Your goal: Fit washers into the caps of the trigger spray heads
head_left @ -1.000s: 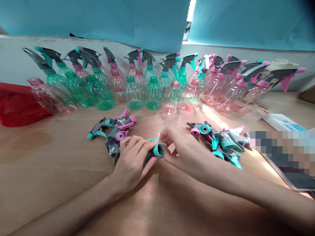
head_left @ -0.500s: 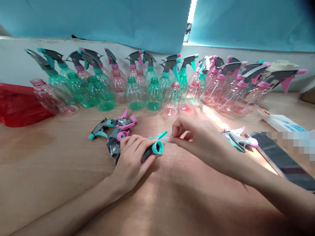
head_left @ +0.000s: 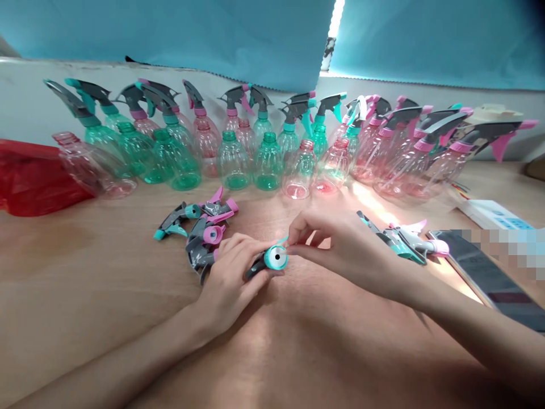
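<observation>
My left hand (head_left: 232, 272) is wrapped round a grey spray trigger head with a teal collar (head_left: 272, 258), the collar's opening facing me. My right hand (head_left: 340, 241) pinches something small and clear at the collar's upper rim; I cannot make out what it is. A small heap of loose trigger heads (head_left: 200, 224) in grey, pink and teal lies just left of my left hand. More loose trigger heads (head_left: 404, 238) lie to the right, partly hidden behind my right hand.
Several teal and pink spray bottles (head_left: 264, 165), some with trigger heads fitted, stand in a row along the back of the wooden table (head_left: 85, 295). A red bag (head_left: 29, 182) lies at far left. A dark phone (head_left: 485, 278) and a white box (head_left: 494, 216) lie at right.
My right hand lifted away from the collar to the right, then came back to its rim. My left hand turned the trigger head so the collar's opening faces me.
</observation>
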Motion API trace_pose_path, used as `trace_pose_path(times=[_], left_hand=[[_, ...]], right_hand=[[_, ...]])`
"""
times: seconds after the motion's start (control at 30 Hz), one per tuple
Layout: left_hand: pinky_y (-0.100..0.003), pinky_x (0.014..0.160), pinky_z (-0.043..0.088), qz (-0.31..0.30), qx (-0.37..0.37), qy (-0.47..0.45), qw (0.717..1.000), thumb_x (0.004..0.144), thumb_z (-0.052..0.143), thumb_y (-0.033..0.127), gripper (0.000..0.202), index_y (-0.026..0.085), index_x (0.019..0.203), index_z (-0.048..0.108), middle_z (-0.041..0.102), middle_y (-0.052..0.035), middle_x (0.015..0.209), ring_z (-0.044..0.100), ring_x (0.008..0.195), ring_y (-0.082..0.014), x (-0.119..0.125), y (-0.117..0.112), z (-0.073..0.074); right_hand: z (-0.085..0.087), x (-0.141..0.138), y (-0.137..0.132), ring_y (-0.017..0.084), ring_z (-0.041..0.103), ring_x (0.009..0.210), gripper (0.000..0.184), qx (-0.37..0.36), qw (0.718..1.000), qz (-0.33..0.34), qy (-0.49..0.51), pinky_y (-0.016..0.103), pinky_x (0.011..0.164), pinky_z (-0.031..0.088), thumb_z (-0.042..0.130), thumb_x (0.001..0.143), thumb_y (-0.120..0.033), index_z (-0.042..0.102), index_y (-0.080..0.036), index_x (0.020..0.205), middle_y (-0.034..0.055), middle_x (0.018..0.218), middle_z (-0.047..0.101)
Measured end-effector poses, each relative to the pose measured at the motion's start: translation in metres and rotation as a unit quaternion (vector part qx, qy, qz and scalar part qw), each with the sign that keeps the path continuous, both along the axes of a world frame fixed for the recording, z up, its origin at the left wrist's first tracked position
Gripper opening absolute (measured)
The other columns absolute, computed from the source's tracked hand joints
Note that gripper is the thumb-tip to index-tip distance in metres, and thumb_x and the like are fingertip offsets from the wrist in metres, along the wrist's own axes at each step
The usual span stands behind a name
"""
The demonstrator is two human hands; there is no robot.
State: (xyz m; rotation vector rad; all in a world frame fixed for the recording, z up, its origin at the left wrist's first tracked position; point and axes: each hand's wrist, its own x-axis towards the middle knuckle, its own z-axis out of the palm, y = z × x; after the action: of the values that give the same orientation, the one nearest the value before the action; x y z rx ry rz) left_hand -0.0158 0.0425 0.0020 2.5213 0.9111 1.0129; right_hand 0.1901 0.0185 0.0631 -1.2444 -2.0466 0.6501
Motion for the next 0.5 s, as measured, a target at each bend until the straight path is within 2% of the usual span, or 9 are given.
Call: trace_pose_path(times=[0.2, 0.3, 0.5], left_hand=[[-0.034, 0.072, 0.043, -0.002, 0.004, -0.010, 1.000, 0.091, 0.055, 0.031, 0.022, 0.025, 0.112, 0.055, 0.062, -0.0017, 0.089, 0.054, 0.083, -0.0194, 0.0006, 0.0006, 0.0001], [-0.035, 0.072, 0.044, -0.004, 0.003, -0.014, 1.000, 0.091, 0.055, 0.031, 0.021, 0.024, 0.111, 0.056, 0.062, -0.0021, 0.088, 0.054, 0.082, -0.0196, 0.0006, 0.0010, 0.0000], [-0.036, 0.075, 0.044, -0.008, -0.014, -0.006, 1.000, 0.090, 0.057, 0.027, 0.023, 0.025, 0.113, 0.056, 0.063, -0.0024, 0.091, 0.055, 0.085, -0.0200, -0.0005, 0.0001, 0.0000]], right_hand=[[0.0041, -0.0003, -0.0026, 0.009, 0.060, 0.067, 0.007, 0.062, 0.997, 0.001, -0.056, 0.022, 0.059, 0.045, 0.060, 0.083, -0.014, 0.058, -0.019, 0.080, -0.0035, 0.075, 0.066], [0.0036, -0.0003, -0.0046, 0.009, 0.059, 0.066, 0.007, 0.052, 0.995, 0.018, -0.077, 0.021, 0.058, 0.043, 0.059, 0.083, -0.013, 0.057, -0.020, 0.085, -0.0041, 0.077, 0.065], [0.0007, -0.0009, -0.0065, 0.008, 0.058, 0.068, 0.020, 0.034, 0.995, 0.033, -0.087, 0.021, 0.061, 0.041, 0.059, 0.083, -0.011, 0.052, -0.020, 0.098, -0.0053, 0.082, 0.067]])
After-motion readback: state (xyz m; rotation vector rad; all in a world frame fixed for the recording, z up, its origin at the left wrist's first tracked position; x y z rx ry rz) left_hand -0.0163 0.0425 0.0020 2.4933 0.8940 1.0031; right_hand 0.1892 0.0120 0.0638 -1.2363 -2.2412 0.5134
